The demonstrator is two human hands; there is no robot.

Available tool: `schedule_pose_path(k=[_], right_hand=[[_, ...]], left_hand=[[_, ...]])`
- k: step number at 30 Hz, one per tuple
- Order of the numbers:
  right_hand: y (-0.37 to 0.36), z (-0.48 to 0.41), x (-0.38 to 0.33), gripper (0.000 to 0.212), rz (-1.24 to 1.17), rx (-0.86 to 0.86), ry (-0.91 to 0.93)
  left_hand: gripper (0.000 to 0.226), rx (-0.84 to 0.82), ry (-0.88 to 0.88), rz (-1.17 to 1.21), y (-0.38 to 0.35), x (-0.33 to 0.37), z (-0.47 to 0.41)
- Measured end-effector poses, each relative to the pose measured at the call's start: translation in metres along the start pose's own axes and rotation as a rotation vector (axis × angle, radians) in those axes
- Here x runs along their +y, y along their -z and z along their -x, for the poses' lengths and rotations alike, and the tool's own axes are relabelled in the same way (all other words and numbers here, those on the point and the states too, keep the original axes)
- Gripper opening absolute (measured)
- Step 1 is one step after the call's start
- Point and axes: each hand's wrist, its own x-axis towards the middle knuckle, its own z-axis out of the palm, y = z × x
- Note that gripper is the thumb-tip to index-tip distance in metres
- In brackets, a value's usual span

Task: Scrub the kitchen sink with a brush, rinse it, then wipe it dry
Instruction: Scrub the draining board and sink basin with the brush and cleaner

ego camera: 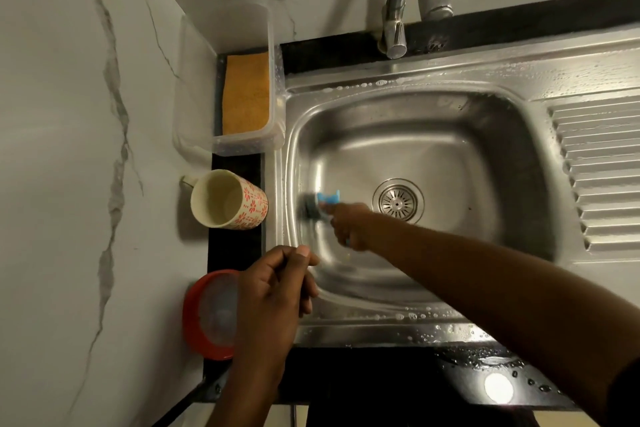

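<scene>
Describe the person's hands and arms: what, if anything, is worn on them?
Nothing is worn on the left hand or the right hand: no gloves, rings or watch show, though the right hand is blurred. The left forearm and right forearm are bare as far as they show. A dark patch at the right arm's upper end may be a sleeve, but it is cut off.

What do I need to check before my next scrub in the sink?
1. Grip on brush: ok, right hand holds the blue brush.
2. Bristles touching the left wall of the sink: cannot tell, blurred.
3. Left hand out of the way: ok, at the rim, fingers curled.
4. Tap off: ok, no water running.
5. Strainer in the drain: ok.
6. Mug clear: ok, on the counter beside the sink.
</scene>
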Motion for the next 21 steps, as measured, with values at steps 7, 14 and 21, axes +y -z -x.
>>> schedule_pose_path(k=[7,14,21], right_hand=[[0.001,-0.015,-0.027,0.029,0.013,0.025,0.055],[0.006,-0.004,-0.020,0.053,0.195,0.059,0.129],[0.030,0.064,0.018,0.050,0.471,-0.137,0.018]], left_hand=[[0.028,0.011,0.014,0.015,0.000,0.001,-0.005],[0.028,0.018,-0.008,0.032,0.002,0.001,-0.001],[0.027,0.025,0.001,0.035,0.007,-0.004,0.001]])
